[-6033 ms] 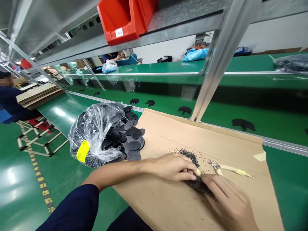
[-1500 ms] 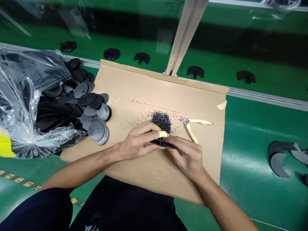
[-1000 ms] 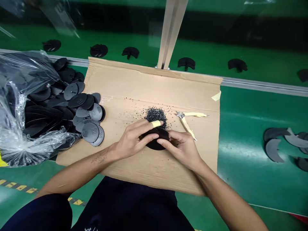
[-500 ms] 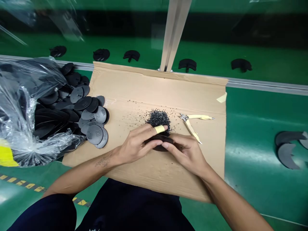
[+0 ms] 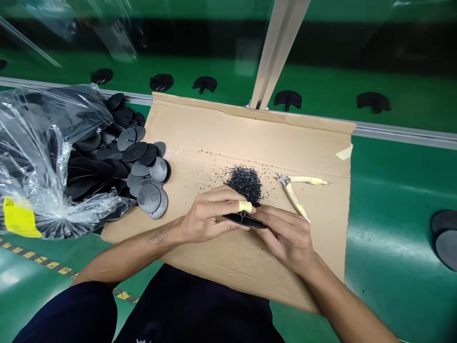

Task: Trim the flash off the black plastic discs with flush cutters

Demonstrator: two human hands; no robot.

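Observation:
A flat black plastic disc is held edge-on over a sheet of cardboard between both my hands. My left hand pinches its left side, with a yellow finger cot on the index fingertip. My right hand grips its right side, fingers closed on it. Just beyond the hands lies a small heap of black trimmings. Yellow-handled nippers rest on the cardboard to the right, untouched.
A clear plastic bag spills several black discs onto the cardboard's left edge. Black parts lie along the green conveyor belt beyond a metal rail. More dark parts lie at right. A metal post rises behind.
The disc has been turned from lying flatter between the hands to edge-on. The view has shifted slightly; both hands stay over the cardboard near the trimmings.

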